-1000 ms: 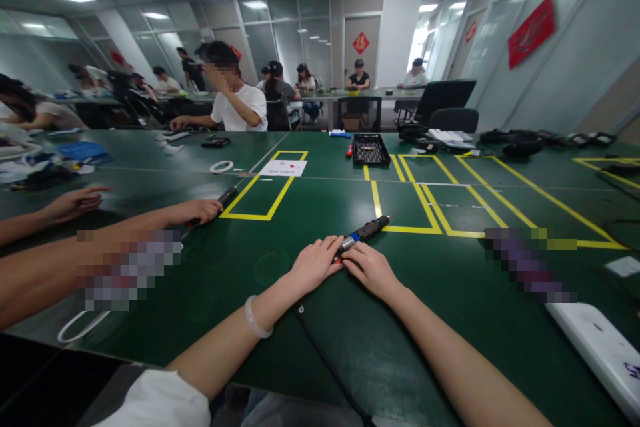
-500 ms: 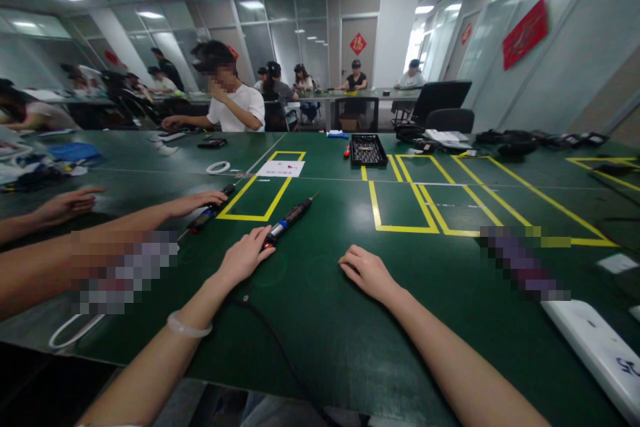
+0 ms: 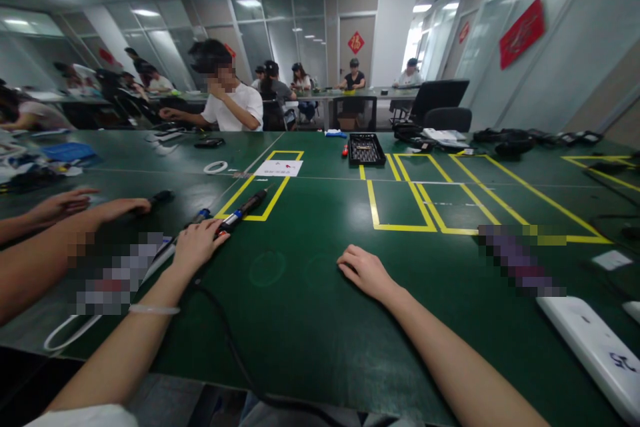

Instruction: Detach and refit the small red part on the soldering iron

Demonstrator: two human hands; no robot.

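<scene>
My left hand (image 3: 199, 243) is closed over the rear end of a black electric screwdriver (image 3: 245, 208) with a blue band. The screwdriver lies tilted, its bit pointing away and to the right across a yellow-taped rectangle. Just beyond my left fingers is another blue-and-black tool (image 3: 200, 215), partly hidden by my hand. A black cable (image 3: 225, 327) runs from near my left wrist to the table's front edge. On the green table (image 3: 300, 327) rests my right hand (image 3: 367, 271), fingers loosely curled together, with nothing seen in them.
At left, another person's hand (image 3: 123, 207) touches a dark object (image 3: 161, 197). A printed card (image 3: 279, 168) lies at the taped rectangle's far end. Farther back stand a black tray (image 3: 367, 149) and a red-handled tool (image 3: 345, 149). A white power strip (image 3: 585, 340) lies front right.
My left hand and the screwdriver have moved left, bringing its bit over the taped rectangle. The other person's hand has drawn left, away from the blue-and-black tool. My right hand stays put.
</scene>
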